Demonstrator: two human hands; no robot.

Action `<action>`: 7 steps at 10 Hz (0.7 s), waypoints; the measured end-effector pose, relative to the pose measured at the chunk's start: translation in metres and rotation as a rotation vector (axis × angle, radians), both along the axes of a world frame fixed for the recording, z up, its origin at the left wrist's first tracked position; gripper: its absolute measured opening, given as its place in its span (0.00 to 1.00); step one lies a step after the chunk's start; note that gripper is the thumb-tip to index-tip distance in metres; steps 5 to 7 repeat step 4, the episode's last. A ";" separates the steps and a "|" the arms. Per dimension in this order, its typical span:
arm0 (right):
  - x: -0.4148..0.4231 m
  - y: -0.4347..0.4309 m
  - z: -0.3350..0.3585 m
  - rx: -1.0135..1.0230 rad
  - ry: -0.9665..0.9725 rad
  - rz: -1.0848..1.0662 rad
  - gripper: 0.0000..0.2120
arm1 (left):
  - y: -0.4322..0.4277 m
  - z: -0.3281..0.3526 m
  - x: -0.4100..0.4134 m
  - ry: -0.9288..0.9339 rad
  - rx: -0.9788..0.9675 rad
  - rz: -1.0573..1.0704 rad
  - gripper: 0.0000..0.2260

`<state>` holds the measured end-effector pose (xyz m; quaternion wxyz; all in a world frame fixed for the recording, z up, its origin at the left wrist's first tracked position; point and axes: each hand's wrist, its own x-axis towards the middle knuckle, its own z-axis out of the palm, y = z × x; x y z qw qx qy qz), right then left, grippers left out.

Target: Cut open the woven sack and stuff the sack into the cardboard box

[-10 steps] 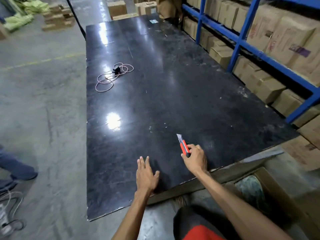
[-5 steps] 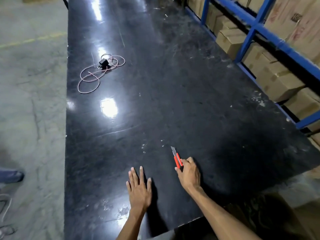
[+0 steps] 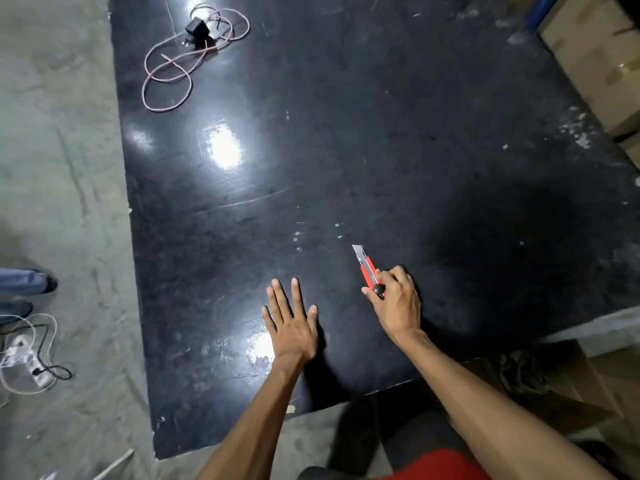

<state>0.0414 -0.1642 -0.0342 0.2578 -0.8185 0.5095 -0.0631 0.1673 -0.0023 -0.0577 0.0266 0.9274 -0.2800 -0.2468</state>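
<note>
My right hand (image 3: 396, 301) grips a red utility knife (image 3: 367, 270) with its blade out, pointing away from me, low over the black tabletop (image 3: 381, 150). Flat on the same top, fingers spread, lies my left hand (image 3: 292, 323), just left of the knife hand. At the lower right, below the table's near edge, an open cardboard box (image 3: 571, 389) stands in shadow with a dark greenish sack (image 3: 523, 372) inside it.
A pink cable with a black charger (image 3: 197, 29) lies coiled at the table's far left. Stacked cardboard boxes (image 3: 595, 53) line the right side. On the floor at left are a power strip with cords (image 3: 38, 372) and another person's shoes (image 3: 31, 282).
My view has tilted down and drawn closer to the table; the shelving has slid out of sight. Both hands have kept their poses, the knife still gripped in the right.
</note>
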 end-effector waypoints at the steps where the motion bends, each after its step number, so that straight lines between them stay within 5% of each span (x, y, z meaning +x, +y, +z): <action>1: 0.002 0.001 0.010 0.033 0.047 0.017 0.18 | -0.005 0.007 0.008 0.110 0.091 -0.023 0.32; 2: 0.003 0.016 0.026 0.053 0.216 0.077 0.31 | -0.002 0.027 0.029 0.279 0.162 -0.107 0.39; 3: -0.004 0.045 0.057 0.010 0.294 0.131 0.38 | 0.012 0.064 0.042 0.222 0.156 -0.234 0.36; 4: -0.024 0.088 0.079 -0.025 0.298 0.209 0.38 | 0.045 0.098 0.019 0.022 0.024 -0.219 0.34; 7: -0.024 0.088 0.079 -0.025 0.298 0.209 0.38 | 0.045 0.098 0.019 0.022 0.024 -0.219 0.34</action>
